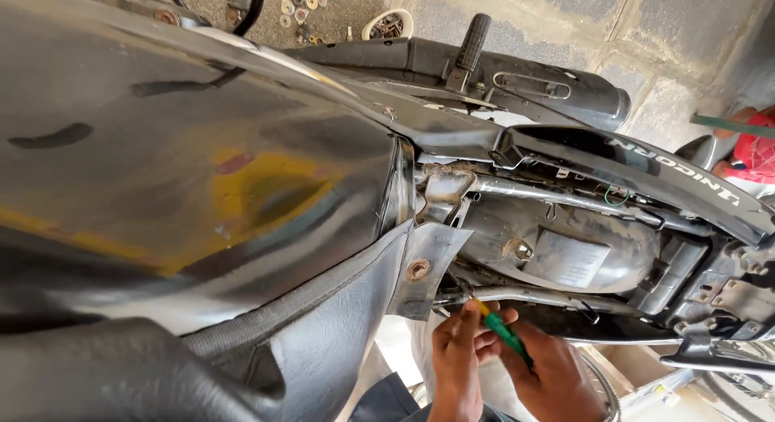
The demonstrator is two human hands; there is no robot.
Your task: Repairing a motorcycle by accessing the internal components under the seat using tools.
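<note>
A black motorcycle with its seat removed fills the view; its glossy fuel tank (pixel 186 163) is at the left and the open frame bay (pixel 565 244) at the right. My right hand (pixel 553 377) grips a green-handled screwdriver (pixel 504 333), whose yellow tip points up toward the lower frame tube (pixel 517 295). My left hand (pixel 460 353) sits right beside it, fingers pinched around the tool's shaft near the tip. A grey tank bracket (pixel 424 268) with a rusty bolt hole hangs just above and left of both hands.
A black side panel (pixel 646 167) runs along the bay's right edge. A footpeg (pixel 472 42) and exhaust (pixel 565 87) lie beyond. A white bowl of small parts (pixel 387 24) and washers (pixel 300 6) sit on the concrete floor. Someone in red (pixel 755 155) is at the far right.
</note>
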